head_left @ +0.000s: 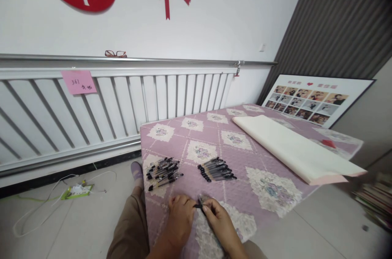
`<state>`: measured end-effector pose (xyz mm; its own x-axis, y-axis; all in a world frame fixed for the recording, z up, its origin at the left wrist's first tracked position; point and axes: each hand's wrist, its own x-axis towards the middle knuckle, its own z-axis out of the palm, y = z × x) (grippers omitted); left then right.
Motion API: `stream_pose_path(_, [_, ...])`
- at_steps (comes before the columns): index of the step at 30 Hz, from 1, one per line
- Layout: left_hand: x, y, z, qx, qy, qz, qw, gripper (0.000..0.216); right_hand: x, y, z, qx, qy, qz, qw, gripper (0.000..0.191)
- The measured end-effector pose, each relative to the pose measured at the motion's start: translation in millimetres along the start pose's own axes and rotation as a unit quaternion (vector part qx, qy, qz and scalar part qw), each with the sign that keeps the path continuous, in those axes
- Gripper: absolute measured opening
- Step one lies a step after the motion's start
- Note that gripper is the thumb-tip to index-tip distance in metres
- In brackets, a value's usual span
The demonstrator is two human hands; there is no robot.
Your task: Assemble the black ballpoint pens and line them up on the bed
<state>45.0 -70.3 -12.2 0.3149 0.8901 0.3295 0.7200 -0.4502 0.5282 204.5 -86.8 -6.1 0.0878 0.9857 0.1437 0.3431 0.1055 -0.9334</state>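
Observation:
At the near edge of the bed-like surface, my left hand point(180, 216) is closed, with a black pen part point(198, 206) sticking out of its fingers toward the right. My right hand point(219, 220) pinches the same black piece from the other side; a greyish part shows just above its fingertips. Fingers hide most of the pen. Beyond my left hand lies a loose pile of black-capped pens point(163, 172), pointing various ways. To its right, several more pens point(217, 169) lie side by side in a slanted row.
A purple floral cover point(211, 128) spreads beneath everything. At right lies a folded cream sheet point(275, 144), with a photo board point(309, 99) behind it. A white radiator point(159, 97) runs along the wall, glasses point(115, 53) above. A power strip point(78, 190) sits on the floor.

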Motion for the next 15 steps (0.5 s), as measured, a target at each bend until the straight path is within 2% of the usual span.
stream_pose_path(4, [0.8,1.7,-3.1,-0.014,0.003,-0.009,1.000,0.026,-0.1,2.0,-1.0,0.008,-0.012,0.022,1.000,0.016])
stream_pose_path(8, [1.0,2.3,-5.5,-0.012,-0.003,-0.015,1.000,0.027,1.1,3.3,0.1,0.016,-0.004,0.038,0.999,0.024])
stream_pose_path(15, [0.4,-2.8,0.3,-0.020,0.007,-0.005,1.000,0.023,3.2,3.3,2.8,-0.043,0.003,0.002,0.999,0.026])
